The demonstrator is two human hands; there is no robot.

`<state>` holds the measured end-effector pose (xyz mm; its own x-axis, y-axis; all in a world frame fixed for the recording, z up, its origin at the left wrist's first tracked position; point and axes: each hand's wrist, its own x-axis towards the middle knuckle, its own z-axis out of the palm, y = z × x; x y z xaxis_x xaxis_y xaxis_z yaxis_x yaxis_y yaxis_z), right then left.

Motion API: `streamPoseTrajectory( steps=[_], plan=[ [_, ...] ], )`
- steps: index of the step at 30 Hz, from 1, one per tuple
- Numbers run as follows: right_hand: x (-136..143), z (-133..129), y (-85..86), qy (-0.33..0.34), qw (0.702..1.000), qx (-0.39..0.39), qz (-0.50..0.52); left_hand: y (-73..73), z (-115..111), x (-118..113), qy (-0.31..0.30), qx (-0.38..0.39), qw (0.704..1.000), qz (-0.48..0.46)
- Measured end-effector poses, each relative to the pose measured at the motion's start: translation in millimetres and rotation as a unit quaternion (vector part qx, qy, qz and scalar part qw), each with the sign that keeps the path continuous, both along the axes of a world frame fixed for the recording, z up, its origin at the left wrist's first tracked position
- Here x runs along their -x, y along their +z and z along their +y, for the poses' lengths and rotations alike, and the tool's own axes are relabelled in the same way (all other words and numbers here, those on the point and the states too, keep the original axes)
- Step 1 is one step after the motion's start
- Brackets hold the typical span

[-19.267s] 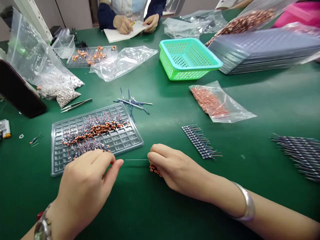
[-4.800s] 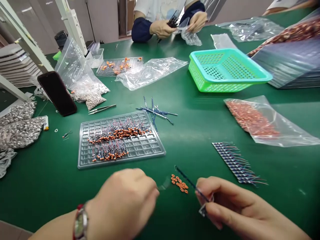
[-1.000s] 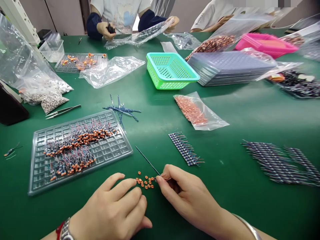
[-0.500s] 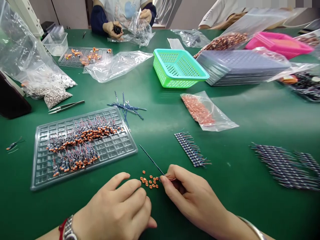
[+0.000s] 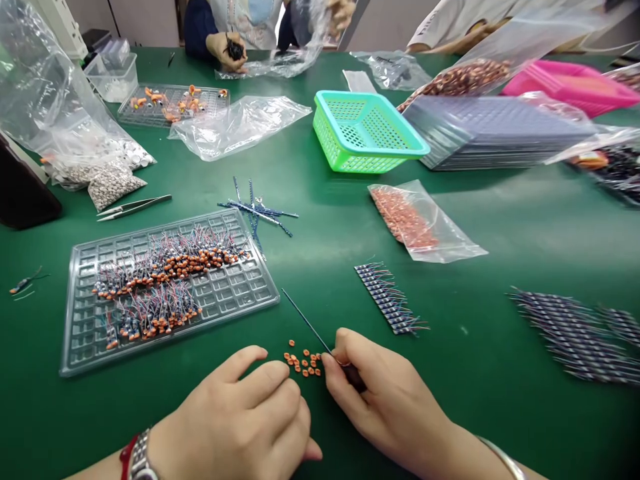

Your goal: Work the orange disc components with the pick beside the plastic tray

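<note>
Head view: tilted up and leftward over the green counter (image 5: 325,260), a thin dark-blue strip (image 5: 307,321), pinched between thumb and forefinger of the right-hand grip (image 5: 390,393). Just beside it, loose, small orange rings (image 5: 305,363); near them, the left-hand grip (image 5: 240,420), fingers bent, contents impossible to tell. Farther left, a compartment tray (image 5: 235,283) bearing orange-tipped wired parts (image 5: 175,267), with crisscrossed blue strips (image 5: 255,212) behind. To the right, a row of wired pieces (image 5: 386,299); past it, a clear bag of orange bits (image 5: 403,217). Beyond, a green basket (image 5: 371,153) and, across the counter, a co-worker's hand (image 5: 220,48) grasping black items (image 5: 235,50).
</note>
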<state>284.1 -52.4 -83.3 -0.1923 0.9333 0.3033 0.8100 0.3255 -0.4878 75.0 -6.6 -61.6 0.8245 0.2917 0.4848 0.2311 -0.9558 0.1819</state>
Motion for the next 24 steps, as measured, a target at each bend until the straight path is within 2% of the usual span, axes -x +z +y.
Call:
streamPoseTrajectory(
  steps=[12, 15, 20, 24],
  plan=[
    [2, 3, 2.8, 0.019, 0.999, 0.025, -0.006, 8.1, 2, -1, 0.026, 0.057, 0.998, -0.004],
    [2, 1, 8.7, 0.007, 0.998, 0.034, 0.049, 10.8, 1, -1, 0.062, 0.096, 0.993, -0.026],
    [6, -8, 29.4, 0.045, 0.978, 0.062, 0.192, 13.4, -7, -1, 0.105, 0.245, 0.962, -0.067],
    [14, -12, 35.9, 0.068, 0.962, 0.088, 0.250, 13.2, -11, 0, 0.090, 0.256, 0.958, -0.095]
  ],
)
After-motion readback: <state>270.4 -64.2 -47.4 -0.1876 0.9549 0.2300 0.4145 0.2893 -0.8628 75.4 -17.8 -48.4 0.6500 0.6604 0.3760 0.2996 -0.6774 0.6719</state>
